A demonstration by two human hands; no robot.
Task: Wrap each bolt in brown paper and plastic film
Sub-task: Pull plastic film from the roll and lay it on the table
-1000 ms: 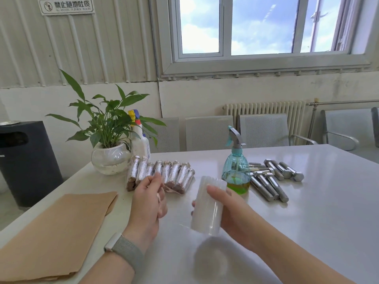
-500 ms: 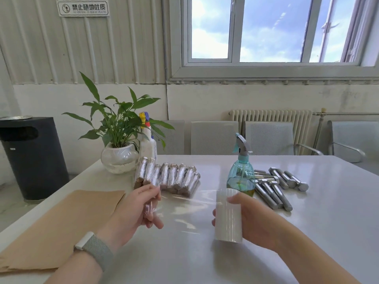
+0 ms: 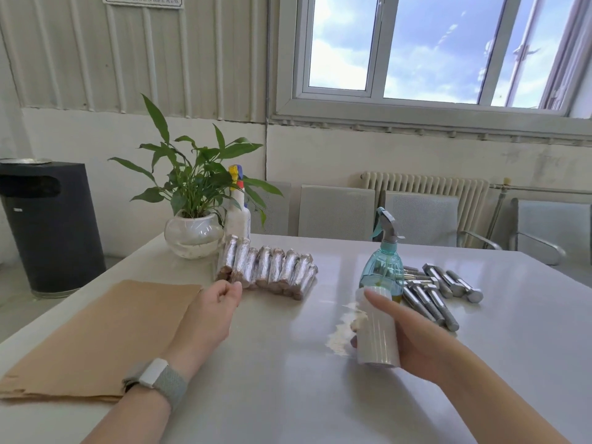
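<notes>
Hands spread wider, left hand stretching film from roll.

The right hand is gripping the plastic film roll above the table while the left hand is pinching its stretched film.

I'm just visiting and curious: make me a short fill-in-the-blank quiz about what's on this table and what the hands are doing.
1. The right hand grips a roll of plastic ____.
2. The bare bolts lie to the right of the blue-green ____ bottle.
3. The wrapped bolts lie in a row beside the potted ____.
4. The watch is on the ____ wrist.

Missing words: film; spray; plant; left
</notes>
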